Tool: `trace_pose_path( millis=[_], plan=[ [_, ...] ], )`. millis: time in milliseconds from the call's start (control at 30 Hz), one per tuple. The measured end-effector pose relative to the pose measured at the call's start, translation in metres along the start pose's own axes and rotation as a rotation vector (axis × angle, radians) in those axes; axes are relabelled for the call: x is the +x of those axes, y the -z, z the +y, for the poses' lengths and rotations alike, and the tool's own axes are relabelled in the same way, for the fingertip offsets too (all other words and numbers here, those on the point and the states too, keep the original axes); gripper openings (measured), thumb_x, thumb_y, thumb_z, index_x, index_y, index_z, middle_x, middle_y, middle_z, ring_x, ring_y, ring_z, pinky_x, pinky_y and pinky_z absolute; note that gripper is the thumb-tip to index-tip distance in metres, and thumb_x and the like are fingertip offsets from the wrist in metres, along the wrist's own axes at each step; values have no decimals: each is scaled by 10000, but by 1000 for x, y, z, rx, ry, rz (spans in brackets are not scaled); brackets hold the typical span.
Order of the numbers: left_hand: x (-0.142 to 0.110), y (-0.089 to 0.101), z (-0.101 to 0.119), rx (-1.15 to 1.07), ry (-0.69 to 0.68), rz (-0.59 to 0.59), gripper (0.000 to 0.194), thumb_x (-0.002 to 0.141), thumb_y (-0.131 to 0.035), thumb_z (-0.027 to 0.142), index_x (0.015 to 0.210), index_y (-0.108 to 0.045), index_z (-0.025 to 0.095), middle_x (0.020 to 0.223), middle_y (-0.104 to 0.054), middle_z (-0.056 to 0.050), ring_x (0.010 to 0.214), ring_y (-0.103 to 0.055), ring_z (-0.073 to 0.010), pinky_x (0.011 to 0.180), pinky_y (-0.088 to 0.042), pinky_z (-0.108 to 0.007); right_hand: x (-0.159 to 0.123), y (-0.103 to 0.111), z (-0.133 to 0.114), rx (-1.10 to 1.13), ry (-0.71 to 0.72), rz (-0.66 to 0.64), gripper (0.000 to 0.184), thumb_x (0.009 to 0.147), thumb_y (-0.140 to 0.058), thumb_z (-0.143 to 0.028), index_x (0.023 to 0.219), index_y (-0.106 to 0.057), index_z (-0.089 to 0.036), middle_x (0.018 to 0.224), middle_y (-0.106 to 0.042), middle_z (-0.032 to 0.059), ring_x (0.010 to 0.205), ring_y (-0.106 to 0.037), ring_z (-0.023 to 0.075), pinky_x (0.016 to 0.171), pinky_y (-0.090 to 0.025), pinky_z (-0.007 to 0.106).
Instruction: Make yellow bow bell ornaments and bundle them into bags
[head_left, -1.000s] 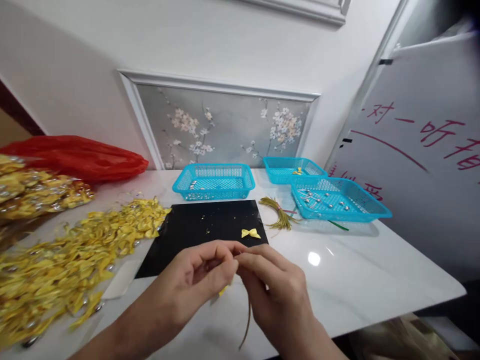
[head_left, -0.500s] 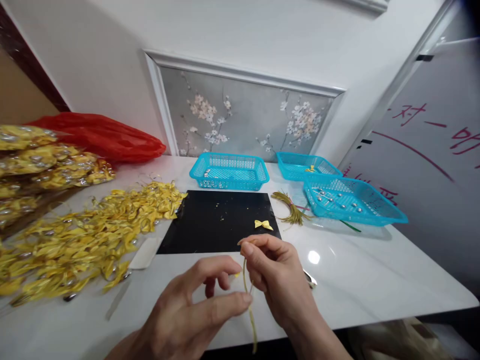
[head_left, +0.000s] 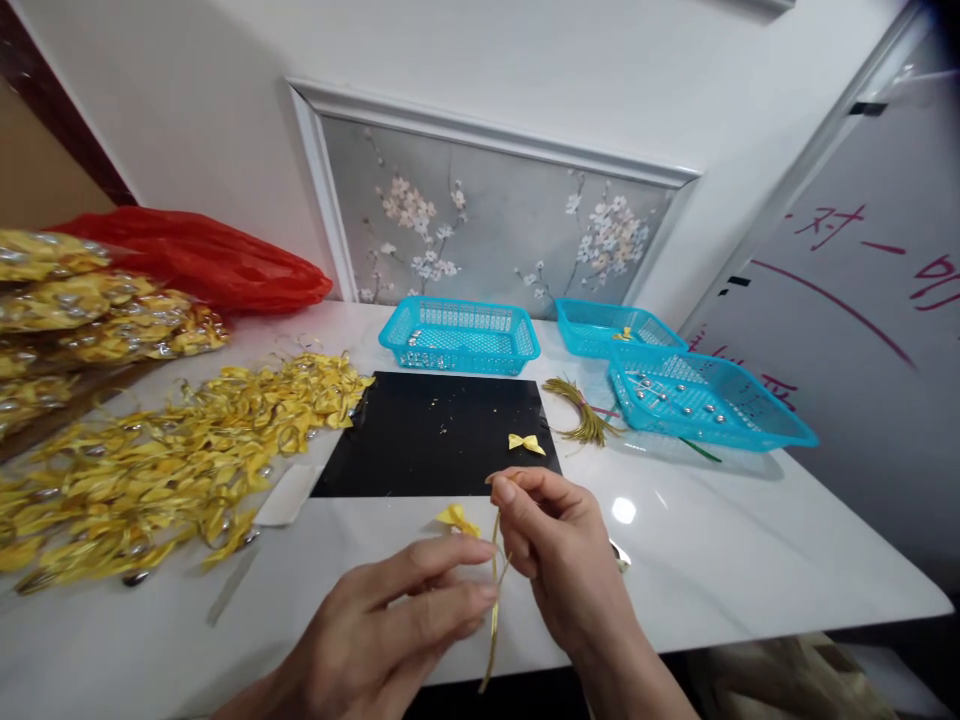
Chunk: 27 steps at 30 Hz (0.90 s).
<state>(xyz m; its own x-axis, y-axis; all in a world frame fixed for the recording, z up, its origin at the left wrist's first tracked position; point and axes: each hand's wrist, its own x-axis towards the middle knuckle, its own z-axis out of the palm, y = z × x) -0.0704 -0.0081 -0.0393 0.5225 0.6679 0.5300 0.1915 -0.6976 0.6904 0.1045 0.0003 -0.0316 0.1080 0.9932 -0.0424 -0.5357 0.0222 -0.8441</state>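
My right hand (head_left: 559,540) pinches a thin gold cord (head_left: 493,640) near its upper end, and the tail hangs down below the fingers. Close beside it on the left, my left hand (head_left: 409,615) has its fingertips drawn together at the cord, where a finer strand loops between the two hands. Just beyond the left fingers a yellow ribbon bow (head_left: 457,518) shows, partly covered by them. Another yellow bow (head_left: 526,443) lies on the black mat (head_left: 420,440), past the right fingertips. What sits inside the right pinch is mostly hidden.
Yellow ribbon pieces (head_left: 150,470) are heaped at left, near packed bags (head_left: 112,320) and a red plastic bag (head_left: 217,260). Blue baskets (head_left: 469,362) (head_left: 592,347) (head_left: 720,430) stand at the back and right. A bundle of gold cords (head_left: 581,415) lies by the mat.
My left fingers have closed in at the cord, from a wider spread. The yellow bow behind them is now in plainer view. My right hand keeps its pinch.
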Motion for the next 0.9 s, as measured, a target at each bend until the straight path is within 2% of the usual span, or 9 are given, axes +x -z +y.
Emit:
trace_pose_path(
  millis=[67,133,200,233,333,433,533,767,900],
  plan=[
    [-1,-5,1,-86,8,0,446,850,-617,62,1127,-708,399,1182,-709,-29,769,-700,-146,691,-584,-229,0,0,2,0,-11,-2,230,735,-812,-360,759,-730,-146,448,-463,-67,384,-289,19,377,-206,163],
    [0,-8,5,-182,28,-25,396,853,-628,85,1092,-724,386,1166,-715,-35,781,-696,-156,710,-581,-254,0,0,3,-21,-25,-3,233,743,-806,-371,765,-731,-152,448,-467,-66,388,-303,21,381,-217,159],
    [3,-9,9,-269,136,-55,275,881,-609,133,989,-750,343,1030,-748,-30,774,-692,-163,709,-571,-264,-3,1,4,-108,-11,-3,230,769,-780,-384,767,-737,-158,445,-458,-67,382,-315,26,375,-233,160],
    [5,-8,12,-317,247,-71,206,900,-594,178,910,-754,308,913,-752,-25,734,-682,-159,676,-561,-255,-5,2,3,-192,29,-3,215,790,-758,-377,772,-744,-162,460,-470,-61,377,-328,29,371,-249,164],
    [11,-3,19,-507,635,-99,246,916,-586,329,729,-706,225,644,-664,-1,580,-597,-126,541,-488,-213,-16,6,1,-548,346,-17,131,878,-650,-257,880,-770,-206,661,-622,2,435,-471,60,402,-374,184],
    [13,0,23,-681,824,-105,270,872,-641,402,702,-669,194,626,-627,8,560,-556,-109,522,-443,-205,-28,12,1,-818,747,-105,336,893,-548,-72,1094,-735,-265,886,-685,47,659,-644,120,569,-520,208],
    [11,3,25,-724,877,-130,316,856,-647,446,676,-626,187,550,-553,31,504,-483,-91,481,-385,-198,-36,17,5,-916,903,-169,494,868,-523,4,1247,-657,-285,925,-671,60,769,-681,144,659,-557,220],
    [6,6,22,-637,906,-204,358,871,-598,500,682,-631,198,525,-525,42,495,-443,-93,475,-341,-213,-37,17,10,-984,879,-250,485,883,-524,-10,1290,-616,-257,943,-656,76,787,-670,149,675,-567,232],
    [6,6,21,-658,902,-214,365,889,-583,482,670,-617,193,532,-533,40,500,-433,-92,494,-342,-220,-38,16,13,-982,862,-228,502,884,-518,-11,1306,-601,-270,956,-657,77,775,-667,152,666,-564,244]
  ],
)
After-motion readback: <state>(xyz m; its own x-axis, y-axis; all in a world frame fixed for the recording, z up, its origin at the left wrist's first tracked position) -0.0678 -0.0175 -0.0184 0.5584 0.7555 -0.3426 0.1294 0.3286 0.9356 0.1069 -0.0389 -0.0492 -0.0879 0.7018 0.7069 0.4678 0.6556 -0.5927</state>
